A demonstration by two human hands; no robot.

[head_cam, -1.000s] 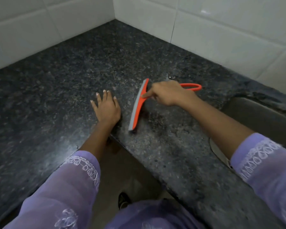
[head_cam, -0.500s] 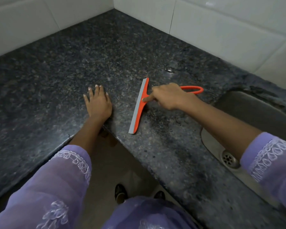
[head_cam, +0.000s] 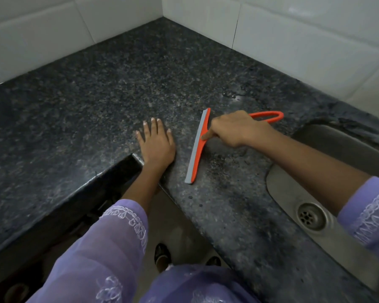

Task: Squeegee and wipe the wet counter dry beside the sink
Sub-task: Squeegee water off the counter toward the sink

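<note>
An orange squeegee (head_cam: pixel 197 147) with a grey rubber blade lies blade-down on the dark speckled granite counter (head_cam: pixel 118 84). My right hand (head_cam: pixel 234 127) grips its looped handle, index finger stretched onto the blade's back. My left hand (head_cam: pixel 157 142) rests flat on the counter just left of the blade, fingers spread, near the inner corner of the counter's front edge. A small puddle of water (head_cam: pixel 234 94) glints behind the squeegee, close to the wall. The steel sink (head_cam: pixel 293 193) sits to the right of the blade.
White tiled walls (head_cam: pixel 293 40) meet in a corner behind the L-shaped counter. The sink's drain (head_cam: pixel 310 216) shows at lower right. Below the counter edge are the floor and my feet (head_cam: pixel 162 254).
The squeegee and my right hand have shifted slightly toward the sink side. My left hand has stayed flat on the counter. My view has tilted, showing more of the sink and drain.
</note>
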